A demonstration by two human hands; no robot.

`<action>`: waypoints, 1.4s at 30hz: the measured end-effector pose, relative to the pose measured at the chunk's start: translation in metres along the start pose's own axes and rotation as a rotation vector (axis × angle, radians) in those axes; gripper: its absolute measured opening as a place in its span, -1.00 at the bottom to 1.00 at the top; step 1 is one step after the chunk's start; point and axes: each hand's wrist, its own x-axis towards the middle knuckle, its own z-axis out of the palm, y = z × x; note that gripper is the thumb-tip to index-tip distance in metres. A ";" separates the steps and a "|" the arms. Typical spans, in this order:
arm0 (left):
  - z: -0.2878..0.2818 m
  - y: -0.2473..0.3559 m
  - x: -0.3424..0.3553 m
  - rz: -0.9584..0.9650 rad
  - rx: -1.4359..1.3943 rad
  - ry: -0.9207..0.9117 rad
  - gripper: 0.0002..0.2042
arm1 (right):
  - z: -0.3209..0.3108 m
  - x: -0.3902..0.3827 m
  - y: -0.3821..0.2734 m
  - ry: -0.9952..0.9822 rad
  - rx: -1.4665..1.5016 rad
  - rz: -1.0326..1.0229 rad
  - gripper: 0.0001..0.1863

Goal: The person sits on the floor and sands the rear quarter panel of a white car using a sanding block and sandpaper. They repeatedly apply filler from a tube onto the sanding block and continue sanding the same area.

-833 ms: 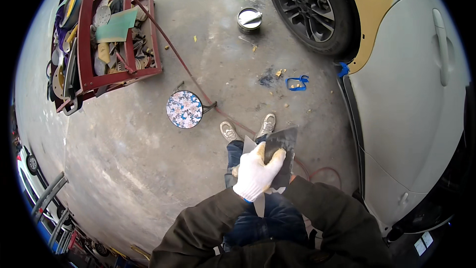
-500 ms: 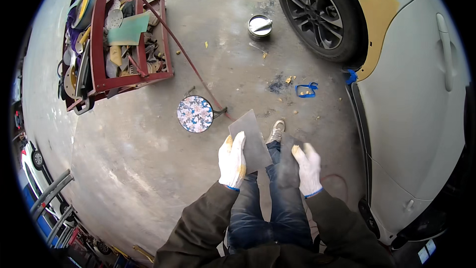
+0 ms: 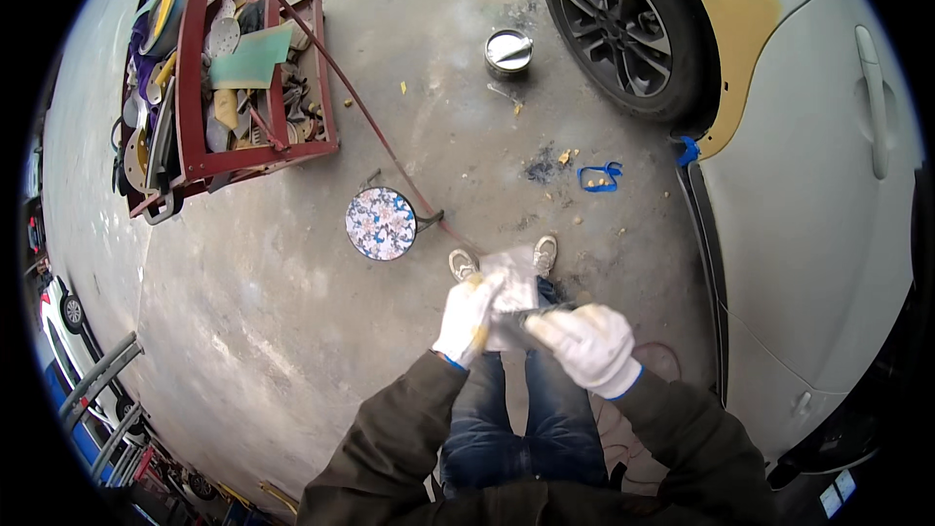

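My left hand (image 3: 466, 323), in a white work glove, is closed on a pale grey sheet (image 3: 514, 271) that looks like sandpaper and is smeared by motion. Close by on the right, my gloved right hand (image 3: 591, 346) grips a darker sheet (image 3: 547, 311), seen nearly edge-on, apparently sandpaper too. The two sheets overlap in front of my thighs; whether they touch is unclear from the blur. My fingertips are partly blurred.
A silver car with a tan filler patch (image 3: 745, 15) stands on the right. At upper left is a red tool cart (image 3: 195, 151). A round patterned stool (image 3: 381, 224), a dark can (image 3: 509, 52), blue tape (image 3: 600, 176) and a red hose (image 3: 375, 124) are on the floor.
My right hand has moved left towards my left hand, and its dark sheet has turned edge-on. The pale sheet has shifted and blurred. My left shoe has come into view.
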 end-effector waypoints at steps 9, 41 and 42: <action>0.022 0.020 -0.039 -0.511 -0.108 -0.632 -0.58 | 0.088 -0.037 0.040 0.104 0.659 0.875 -0.73; 0.121 0.206 0.130 -0.453 0.526 -0.510 -0.68 | 0.018 0.087 0.143 0.459 1.951 0.916 -0.53; 0.105 0.190 0.142 -0.557 0.354 -0.572 -0.68 | 0.020 0.095 0.149 0.452 1.963 0.821 -0.50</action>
